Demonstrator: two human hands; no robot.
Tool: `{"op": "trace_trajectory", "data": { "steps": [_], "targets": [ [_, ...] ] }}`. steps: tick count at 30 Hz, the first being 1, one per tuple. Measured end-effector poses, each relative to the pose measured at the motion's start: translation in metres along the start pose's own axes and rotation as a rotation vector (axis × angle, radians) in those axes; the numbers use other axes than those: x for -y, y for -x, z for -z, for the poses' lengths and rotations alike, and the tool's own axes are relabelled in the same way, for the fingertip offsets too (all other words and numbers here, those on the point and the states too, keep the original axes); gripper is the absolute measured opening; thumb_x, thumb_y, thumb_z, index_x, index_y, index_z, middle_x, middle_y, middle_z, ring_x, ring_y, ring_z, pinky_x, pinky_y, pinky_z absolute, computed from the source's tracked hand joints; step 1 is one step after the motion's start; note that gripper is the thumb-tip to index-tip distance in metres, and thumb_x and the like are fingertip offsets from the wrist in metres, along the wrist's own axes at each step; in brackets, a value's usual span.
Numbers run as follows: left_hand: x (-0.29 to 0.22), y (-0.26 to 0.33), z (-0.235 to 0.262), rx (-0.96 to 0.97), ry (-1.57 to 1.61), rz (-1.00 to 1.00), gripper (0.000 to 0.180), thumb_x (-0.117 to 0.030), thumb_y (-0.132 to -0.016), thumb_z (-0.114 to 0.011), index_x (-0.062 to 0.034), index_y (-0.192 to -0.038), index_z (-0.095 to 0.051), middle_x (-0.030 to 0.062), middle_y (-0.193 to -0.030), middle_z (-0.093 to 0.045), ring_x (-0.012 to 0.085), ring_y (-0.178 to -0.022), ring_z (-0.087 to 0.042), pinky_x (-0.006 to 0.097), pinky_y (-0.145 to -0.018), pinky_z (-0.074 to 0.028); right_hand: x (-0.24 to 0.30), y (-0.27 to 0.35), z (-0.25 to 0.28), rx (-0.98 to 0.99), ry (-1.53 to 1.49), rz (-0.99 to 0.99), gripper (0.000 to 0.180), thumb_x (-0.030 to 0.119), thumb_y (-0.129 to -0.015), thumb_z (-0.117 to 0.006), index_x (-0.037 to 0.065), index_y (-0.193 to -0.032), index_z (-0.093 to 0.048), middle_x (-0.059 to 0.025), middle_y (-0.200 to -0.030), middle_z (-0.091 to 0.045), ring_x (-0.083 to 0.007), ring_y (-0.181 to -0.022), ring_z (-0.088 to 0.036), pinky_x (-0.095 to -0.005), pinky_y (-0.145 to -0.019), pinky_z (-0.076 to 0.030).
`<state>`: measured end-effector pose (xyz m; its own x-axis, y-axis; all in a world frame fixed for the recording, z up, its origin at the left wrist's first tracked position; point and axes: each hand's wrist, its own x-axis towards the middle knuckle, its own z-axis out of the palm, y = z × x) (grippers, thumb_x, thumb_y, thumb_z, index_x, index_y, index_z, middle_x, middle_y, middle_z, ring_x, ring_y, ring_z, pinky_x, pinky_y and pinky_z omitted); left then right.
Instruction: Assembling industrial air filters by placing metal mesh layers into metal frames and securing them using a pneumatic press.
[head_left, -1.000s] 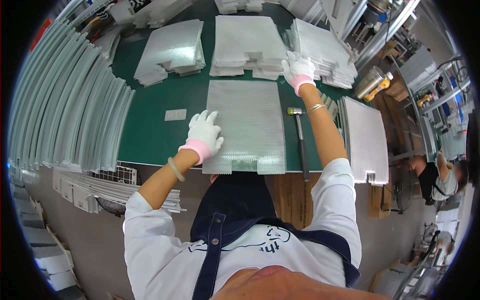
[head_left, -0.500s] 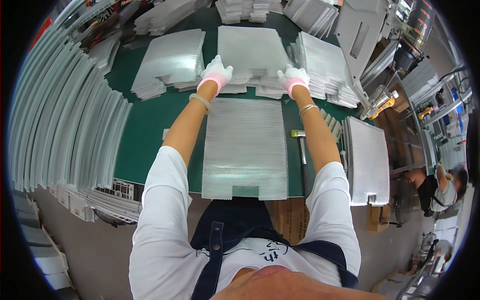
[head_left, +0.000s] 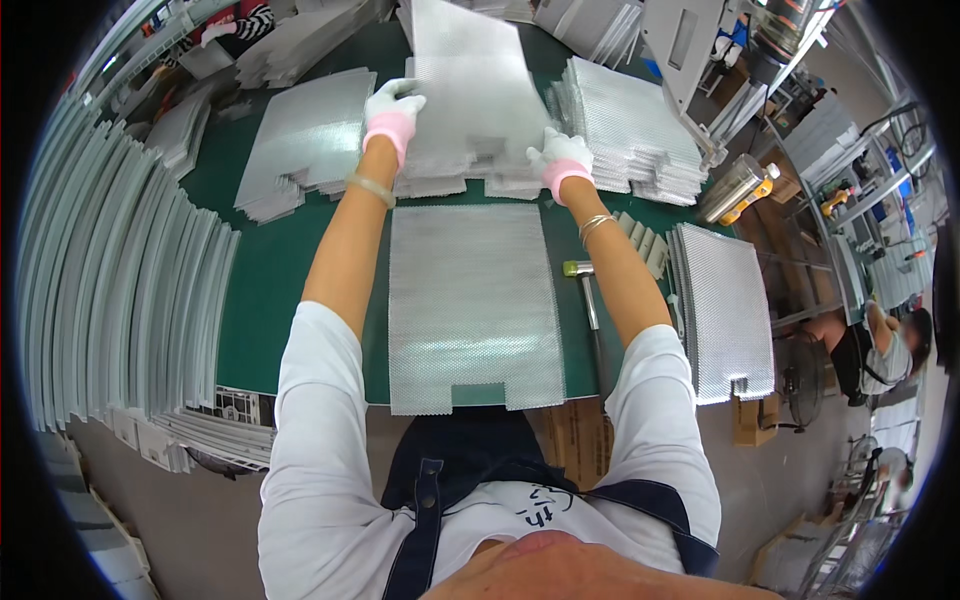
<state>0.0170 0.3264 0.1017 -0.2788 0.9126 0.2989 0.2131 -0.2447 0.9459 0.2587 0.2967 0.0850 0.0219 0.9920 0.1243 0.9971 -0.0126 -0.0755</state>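
My left hand, in a white glove with a pink cuff, is beside the left edge of the middle stack, thumb and forefinger apart. At that stack's right edge, my right hand, gloved alike, has its fingers bent at the edge of a translucent sheet; its grip is partly hidden. This sheet stands askew, its far end above the stacked sheets. Nearer to me, a notched, finely textured sheet lies flat, its notch over the table's front edge.
More sheet stacks lie left and right. Long pale panels line the left side. A hammer is by my right forearm, near a right-hand sheet pile. A metal cylinder and machine stand beyond.
The top sheet of the middle stack has shifted away from me and tilted. My left hand has moved left and slightly farther. The whole view has shifted a little.
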Motion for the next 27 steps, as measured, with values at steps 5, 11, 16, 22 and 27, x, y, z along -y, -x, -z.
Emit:
{"op": "trace_trajectory", "data": {
  "steps": [5,11,16,22,27],
  "targets": [
    [0.018,0.013,0.013,-0.06,0.225,0.059,0.036,-0.004,-0.08,-0.062,-0.0007,-0.115,-0.055,0.0079,-0.109,-0.059,0.0157,-0.096,-0.055,0.026,-0.087,-0.042,-0.006,-0.014,0.016,-0.28,-0.16,-0.015,0.045,0.037,-0.082,-0.053,0.005,-0.112,-0.047,-0.0135,-0.108,-0.06,-0.0326,-0.098,-0.053,-0.0412,-0.085,-0.044],
    [0.032,0.01,0.011,-0.092,0.342,0.09,0.03,0.001,-0.078,-0.062,-0.0015,-0.108,-0.06,0.0068,-0.103,-0.062,0.0155,-0.094,-0.056,0.026,-0.089,-0.041,-0.004,-0.042,0.01,-0.154,-0.169,-0.051,0.046,0.037,-0.077,-0.054,0.006,-0.111,-0.055,-0.0125,-0.115,-0.056,-0.0335,-0.104,-0.05,-0.0385,-0.092,-0.042],
    [0.045,0.003,0.011,-0.084,0.382,0.09,0.03,0.002,-0.079,-0.062,-0.0012,-0.108,-0.059,0.0066,-0.103,-0.062,0.0154,-0.093,-0.057,0.025,-0.088,-0.042,-0.007,-0.049,-0.006,-0.325,-0.42,-0.109,0.044,0.033,-0.075,-0.053,0.008,-0.111,-0.059,-0.0117,-0.119,-0.056,-0.0333,-0.108,-0.05,-0.0366,-0.096,-0.04],
    [0.038,0.001,0.005,-0.123,0.324,0.107,0.031,0.001,-0.079,-0.061,0.0,-0.109,-0.058,0.0072,-0.104,-0.062,0.0154,-0.094,-0.057,0.026,-0.088,-0.043,-0.014,-0.05,-0.012,-0.699,-0.635,-0.077,0.034,0.021,-0.069,-0.062,0.006,-0.1,-0.066,-0.014,-0.113,-0.06,-0.0309,-0.1,-0.057,-0.0315,-0.093,-0.042],
    [0.036,-0.011,0.014,-0.126,-0.484,0.015,0.059,-0.02,-0.078,-0.067,0.004,-0.126,-0.045,0.0184,-0.122,-0.054,0.0263,-0.113,-0.052,0.031,-0.096,-0.039,-0.013,-0.051,0.009,-0.323,-1.592,-0.05,0.024,0.0,-0.074,-0.068,0.005,-0.097,-0.059,-0.0001,-0.083,-0.061,-0.0089,-0.067,-0.055,-0.0215,-0.064,-0.046]
  ]
}}
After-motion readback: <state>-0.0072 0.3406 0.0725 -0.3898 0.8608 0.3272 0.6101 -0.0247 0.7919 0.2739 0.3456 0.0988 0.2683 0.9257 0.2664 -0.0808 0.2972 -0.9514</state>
